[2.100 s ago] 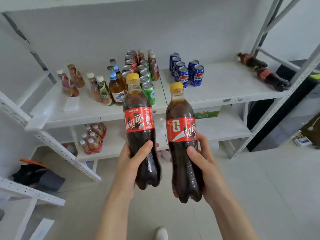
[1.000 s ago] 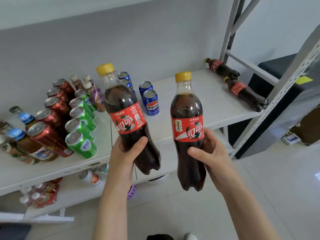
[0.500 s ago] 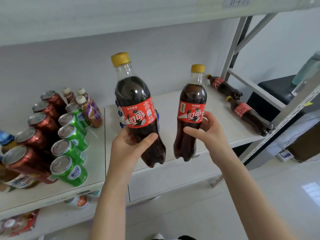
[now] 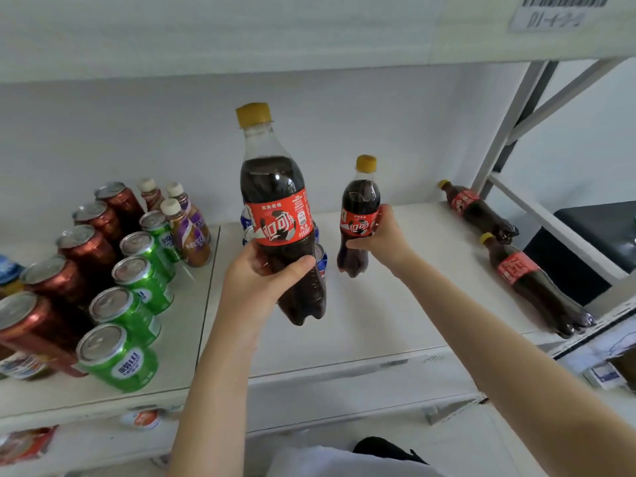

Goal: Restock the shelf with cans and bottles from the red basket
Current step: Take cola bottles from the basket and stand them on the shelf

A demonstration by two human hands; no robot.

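Right hand (image 4: 383, 235) stands cola bottle (image 4: 359, 215) mid-shelf (image 4: 395, 325); open board rightward.

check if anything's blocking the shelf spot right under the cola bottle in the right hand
Nothing visible does. The right hand holds its cola bottle upright over bare shelf; the blue cans sit to its left, the lying bottles far right.

In my left hand (image 4: 265, 273) I hold a cola bottle (image 4: 282, 228) of clear, glossy plastic with a smooth red film label and a matt yellow plastic cap; my right hand (image 4: 382, 235) holds a second cola bottle (image 4: 358, 215) just like it. The shelf (image 4: 395, 321) looks like matt white painted metal. The green cans (image 4: 134, 304) and red cans (image 4: 69, 270) are shiny metal with brushed silvery tops.
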